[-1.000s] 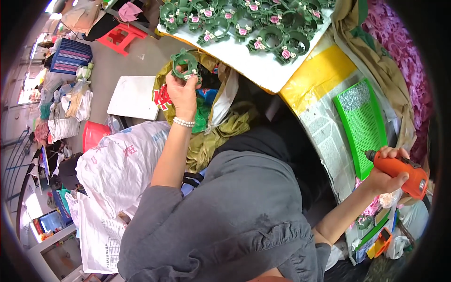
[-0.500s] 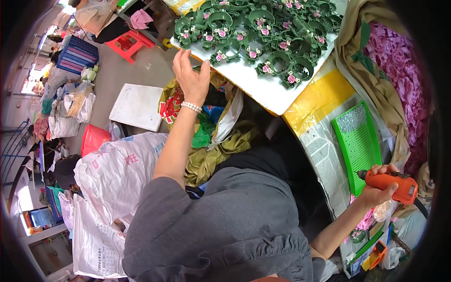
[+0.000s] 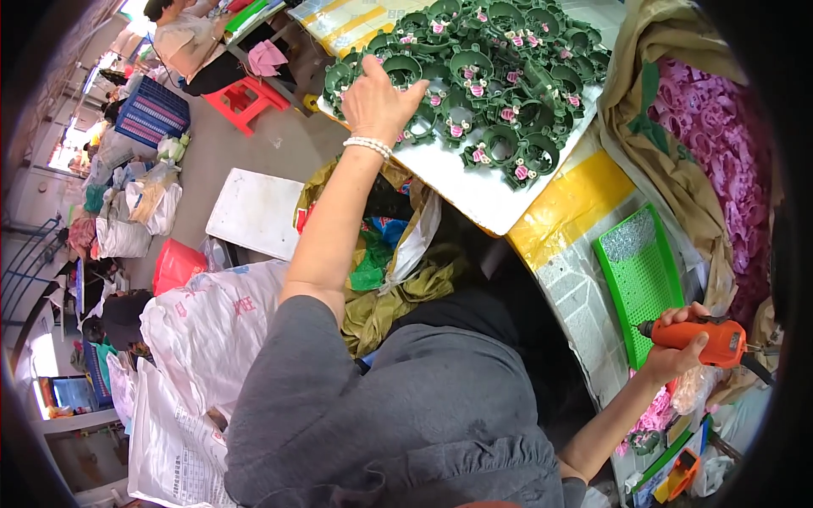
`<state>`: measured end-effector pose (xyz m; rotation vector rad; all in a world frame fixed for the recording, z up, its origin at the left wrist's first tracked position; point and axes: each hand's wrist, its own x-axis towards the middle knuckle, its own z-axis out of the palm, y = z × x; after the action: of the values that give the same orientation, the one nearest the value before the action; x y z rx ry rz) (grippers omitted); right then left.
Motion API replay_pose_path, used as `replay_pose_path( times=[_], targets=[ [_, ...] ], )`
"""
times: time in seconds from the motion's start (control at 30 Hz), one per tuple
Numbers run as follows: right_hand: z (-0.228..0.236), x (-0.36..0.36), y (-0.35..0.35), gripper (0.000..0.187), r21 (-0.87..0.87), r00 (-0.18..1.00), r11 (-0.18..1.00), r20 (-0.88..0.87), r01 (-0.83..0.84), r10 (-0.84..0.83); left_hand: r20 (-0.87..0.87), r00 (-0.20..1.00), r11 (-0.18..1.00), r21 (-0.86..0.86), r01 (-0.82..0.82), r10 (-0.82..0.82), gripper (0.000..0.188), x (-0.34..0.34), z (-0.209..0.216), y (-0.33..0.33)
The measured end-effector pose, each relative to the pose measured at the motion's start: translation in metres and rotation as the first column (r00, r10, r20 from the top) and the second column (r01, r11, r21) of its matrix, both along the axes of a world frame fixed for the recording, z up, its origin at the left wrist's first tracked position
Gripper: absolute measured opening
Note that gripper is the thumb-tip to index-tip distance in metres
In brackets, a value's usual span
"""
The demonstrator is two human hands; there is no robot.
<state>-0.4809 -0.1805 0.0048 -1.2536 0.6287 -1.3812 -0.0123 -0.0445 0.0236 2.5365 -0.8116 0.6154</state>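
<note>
My left hand [image 3: 379, 108], with a pearl bracelet at its wrist, reaches over the near left edge of a pile of dark green plastic ring-shaped parts [image 3: 500, 110]. Its thumb stands apart from the fingers, and nothing shows in its grasp. Whether the fingertips touch a part I cannot tell. Many of these parts carry small pink-and-white striped figures, and they lie on a white board [image 3: 500, 207]. At the right, my right hand [image 3: 673, 356] is wrapped round an orange electric screwdriver [image 3: 716, 341], its dark tip pointing left over the near end of a green tray [image 3: 648, 279].
Small silvery pieces lie in the tray's far end. Beyond it, a brown cloth sack holds pink plastic parts [image 3: 699, 127]. Stuffed white sacks [image 3: 212, 330], an open olive bag [image 3: 373, 309] and a white-topped stool [image 3: 254, 213] stand left. Another person [image 3: 182, 42] sits at far left.
My left hand has moved forward and right, from beside the board onto the edge of the green parts. The right hand with the screwdriver has shifted only slightly. The seated person shows more.
</note>
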Motion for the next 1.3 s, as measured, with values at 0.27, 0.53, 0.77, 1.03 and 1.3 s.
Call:
replay_pose_path(
  times=[0.27,0.53,0.77,1.03,1.3],
  targets=[
    [-0.001,-0.007,-0.004,0.058,0.002,1.0,1.0,0.011,0.007,-0.007,-0.062,0.997,0.998,-0.038,-0.056,0.053,0.059,0.007,-0.001,-0.012],
    [-0.004,-0.011,-0.009,0.059,-0.008,1.0,1.0,0.006,0.004,-0.004,-0.135,0.991,0.99,-0.14,-0.017,-0.002,0.053,0.024,0.01,-0.008],
    [-0.005,-0.009,-0.01,0.059,-0.023,1.0,1.0,-0.002,-0.004,0.004,-0.385,0.898,0.95,-0.294,0.1,-0.214,0.043,0.035,0.023,0.007],
    [0.0,-0.008,-0.008,0.056,-0.019,1.0,1.0,-0.017,0.02,-0.02,-0.703,0.124,0.695,-0.711,-0.106,-0.7,0.045,0.001,0.036,0.022],
    [-0.002,-0.02,-0.005,0.05,0.046,1.0,0.999,-0.024,0.008,-0.006,-0.369,-0.495,0.531,-0.813,-0.238,-0.787,0.048,-0.06,0.004,-0.008]
  ],
)
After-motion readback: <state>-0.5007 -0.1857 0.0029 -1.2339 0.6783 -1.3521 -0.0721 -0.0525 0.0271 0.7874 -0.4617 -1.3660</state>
